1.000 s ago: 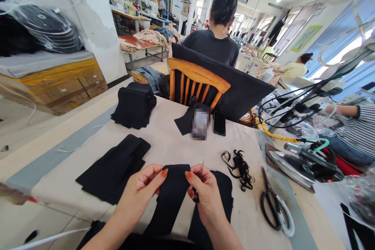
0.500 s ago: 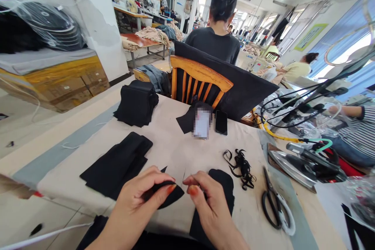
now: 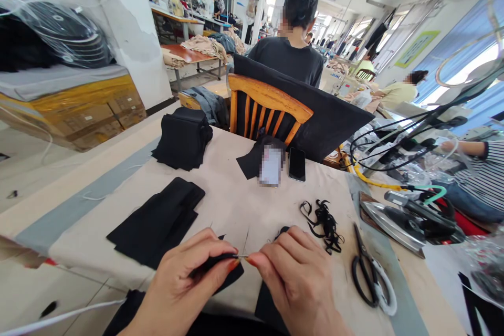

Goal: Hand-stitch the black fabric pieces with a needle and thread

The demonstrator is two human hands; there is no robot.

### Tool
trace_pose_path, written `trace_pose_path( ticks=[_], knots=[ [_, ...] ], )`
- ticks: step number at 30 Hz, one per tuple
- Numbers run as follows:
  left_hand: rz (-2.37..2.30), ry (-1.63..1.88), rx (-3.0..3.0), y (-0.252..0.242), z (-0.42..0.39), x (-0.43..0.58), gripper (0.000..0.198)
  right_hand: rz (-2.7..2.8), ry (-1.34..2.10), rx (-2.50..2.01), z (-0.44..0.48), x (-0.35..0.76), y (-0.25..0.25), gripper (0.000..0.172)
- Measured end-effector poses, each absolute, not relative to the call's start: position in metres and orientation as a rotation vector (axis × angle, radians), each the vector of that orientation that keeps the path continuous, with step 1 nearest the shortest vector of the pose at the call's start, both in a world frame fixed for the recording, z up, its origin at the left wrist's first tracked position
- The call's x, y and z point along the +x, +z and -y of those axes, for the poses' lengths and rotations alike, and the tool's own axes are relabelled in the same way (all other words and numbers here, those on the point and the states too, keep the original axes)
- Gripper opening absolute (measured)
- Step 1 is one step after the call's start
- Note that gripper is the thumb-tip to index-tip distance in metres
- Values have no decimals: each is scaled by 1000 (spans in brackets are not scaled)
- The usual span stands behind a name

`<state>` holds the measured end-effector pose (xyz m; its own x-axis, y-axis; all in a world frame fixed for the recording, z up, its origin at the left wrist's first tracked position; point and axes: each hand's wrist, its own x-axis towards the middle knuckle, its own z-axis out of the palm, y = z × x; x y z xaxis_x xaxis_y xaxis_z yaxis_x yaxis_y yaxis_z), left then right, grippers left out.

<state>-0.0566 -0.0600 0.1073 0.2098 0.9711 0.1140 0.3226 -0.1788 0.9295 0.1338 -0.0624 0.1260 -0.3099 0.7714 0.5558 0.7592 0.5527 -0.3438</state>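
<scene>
- Pinching a black fabric piece (image 3: 233, 279) between thumb and curled fingers of the left hand (image 3: 192, 273), above the surface's near edge.
- Clasping a thin metal piece (image 3: 242, 256) at the fingertips of the right hand (image 3: 301, 273), touching the fabric.
- Open ahead, across the middle of the surface (image 3: 232, 205).
- Bounded by a black pile (image 3: 157, 223) toward the left edge, by trimmings (image 3: 325, 226) and scissors (image 3: 366, 259) toward the right.
</scene>
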Motion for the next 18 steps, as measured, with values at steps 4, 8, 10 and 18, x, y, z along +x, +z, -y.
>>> trace_pose_path(
  ticks=[4, 8, 10, 18],
  knots=[
    [-1240, 971, 1668, 108, 60, -56, 15, 2124, 3, -1239, 62, 135, 125, 31],
    [-1255, 968, 1670, 109, 58, -56, 14, 2125, 7, -1251, 61, 136, 126, 32],
    [-1256, 962, 1671, 109, 58, -55, 15, 2128, -3, -1248, 60, 137, 125, 33],
    [-1234, 929, 1704, 106, 55, -57, 16, 2171, -41, -1223, 57, 136, 126, 35]
  ],
)
